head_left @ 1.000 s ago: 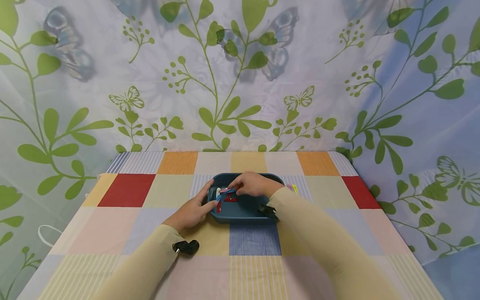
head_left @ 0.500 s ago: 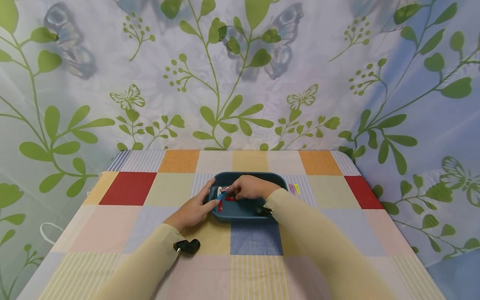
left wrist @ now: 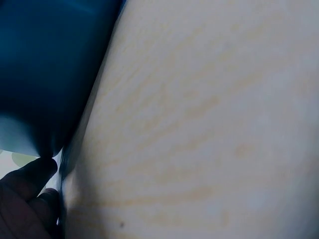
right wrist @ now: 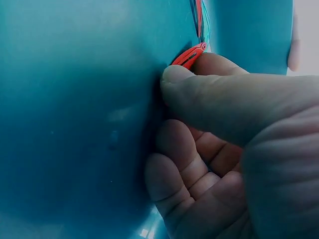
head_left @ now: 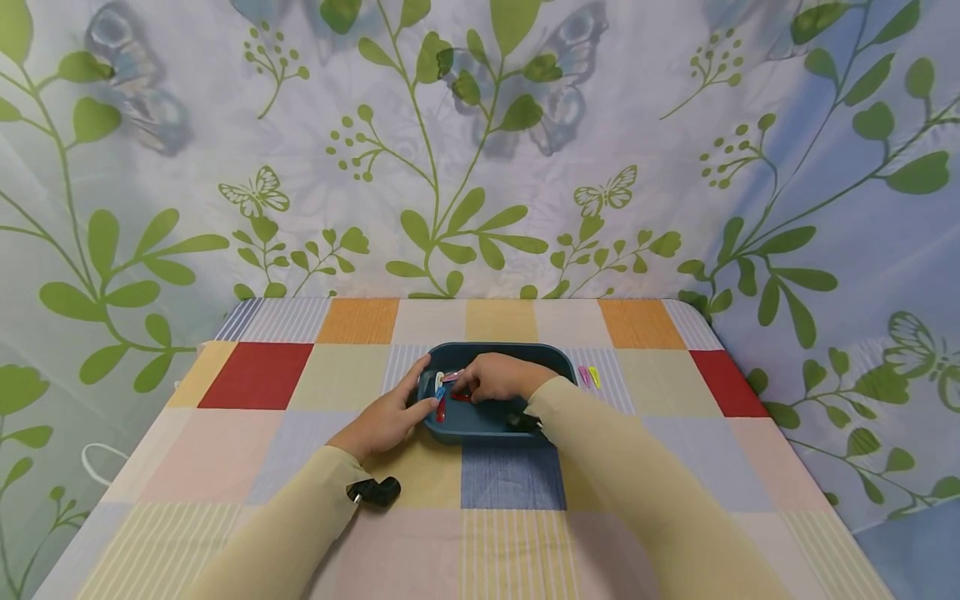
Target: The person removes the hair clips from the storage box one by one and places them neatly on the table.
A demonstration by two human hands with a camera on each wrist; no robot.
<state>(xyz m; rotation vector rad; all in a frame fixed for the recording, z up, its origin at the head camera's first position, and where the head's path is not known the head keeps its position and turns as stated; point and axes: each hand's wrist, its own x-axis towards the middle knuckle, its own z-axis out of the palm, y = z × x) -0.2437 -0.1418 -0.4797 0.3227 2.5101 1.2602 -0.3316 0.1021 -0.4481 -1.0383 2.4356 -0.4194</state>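
A dark blue tray (head_left: 517,439) holds several snap hair clips. My right hand (head_left: 501,377) reaches down into it. In the right wrist view, the thumb and index finger pinch a red hair clip (right wrist: 189,56) low over the tray floor, the other fingers curled below. Near those fingertips lie a pink hair clip (head_left: 452,376), a white one (head_left: 438,381), a blue one (head_left: 440,392) and a second red one (head_left: 441,412), grouped at the tray's left end. My left hand (head_left: 386,421) rests along the left rim, fingers extended outside, thumb reaching over the edge beside the blue clip.
A pink hair clip (head_left: 584,377) and a yellow hair clip (head_left: 595,377) lie on the patchwork tablecloth (head_left: 510,479), just right of the tray. Behind the table hangs a leaf-patterned curtain (head_left: 480,167). A white cable loop (head_left: 93,467) shows at the left edge.
My right hand has let go of the blue and pink clips at the tray's left end and lowered onto the red clip. The left hand stays on the rim.
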